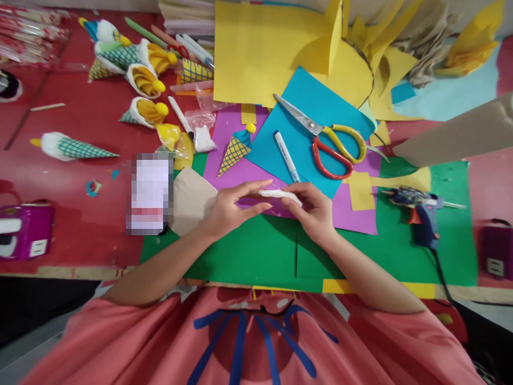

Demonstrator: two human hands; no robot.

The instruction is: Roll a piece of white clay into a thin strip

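A thin, soft-looking white strip [280,194] lies across the space between my hands. My right hand [315,211] pinches its right part between thumb and fingers. At the other end, my left hand [237,207] has thumb and fingers spread apart, with the strip's tip close to the fingertips. Just beyond my hands, a small paper ice cream cone [234,155] with a yellow ball on top rests on purple sheeting [264,175]. A white marker [286,156] and scissors [320,133] with one red and one yellow handle lie on a blue sheet [266,140].
Several paper cones [120,56] cluster at the back left, near a small bag of white material [203,138]. A phone [149,193] lies left of my hands. To the right are a glue gun [425,216] and a beige roll [457,131]. Yellow sheets [260,51] cover the back.
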